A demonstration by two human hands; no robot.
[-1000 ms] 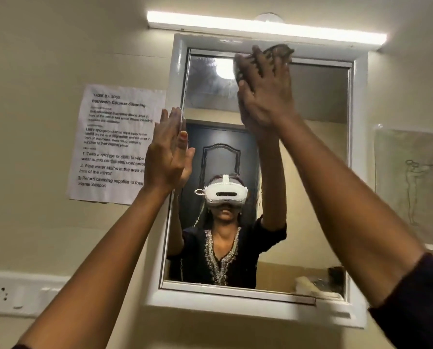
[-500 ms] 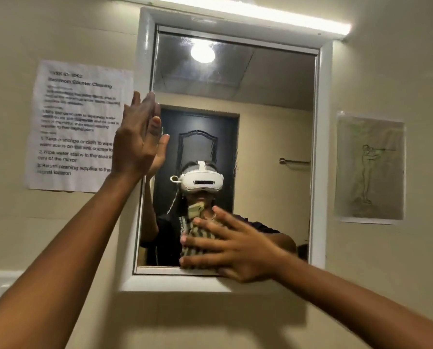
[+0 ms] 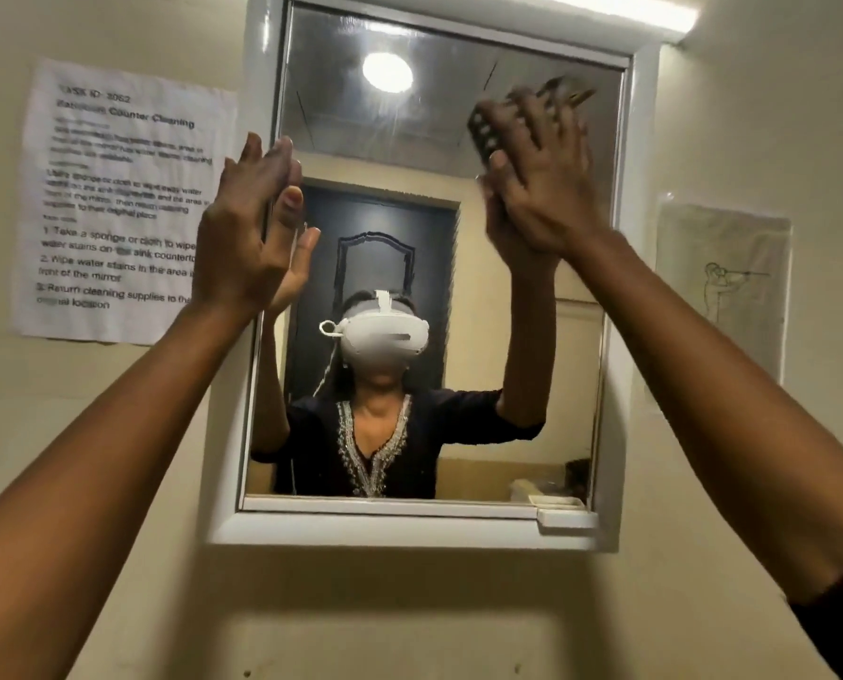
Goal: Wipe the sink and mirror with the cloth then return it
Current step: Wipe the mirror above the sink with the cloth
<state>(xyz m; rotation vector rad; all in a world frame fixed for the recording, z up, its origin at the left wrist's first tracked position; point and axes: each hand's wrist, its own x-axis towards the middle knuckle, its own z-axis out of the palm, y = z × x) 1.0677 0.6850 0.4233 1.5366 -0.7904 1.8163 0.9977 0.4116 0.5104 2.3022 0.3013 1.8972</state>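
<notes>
Cloth (image 3: pixel 488 132): checked, pressed flat against the mirror (image 3: pixel 409 115) near its upper right corner, under my right hand (image 3: pixel 539 184). Fingers spread wide, palm bearing on the fabric, not curled round it. Half a second ago this hand and cloth were at the bottom edge of the glass; now they are back up top, so I judge the wiping runs in full vertical strokes and the right strip is being covered. Motion blur hides detail.

Left hand (image 3: pixel 250 238): open, empty, palm flat on the left frame (image 3: pixel 257 81), unmoved.

Sink: out of view.

Notice (image 3: pixel 115 203): on the wall, left.
</notes>
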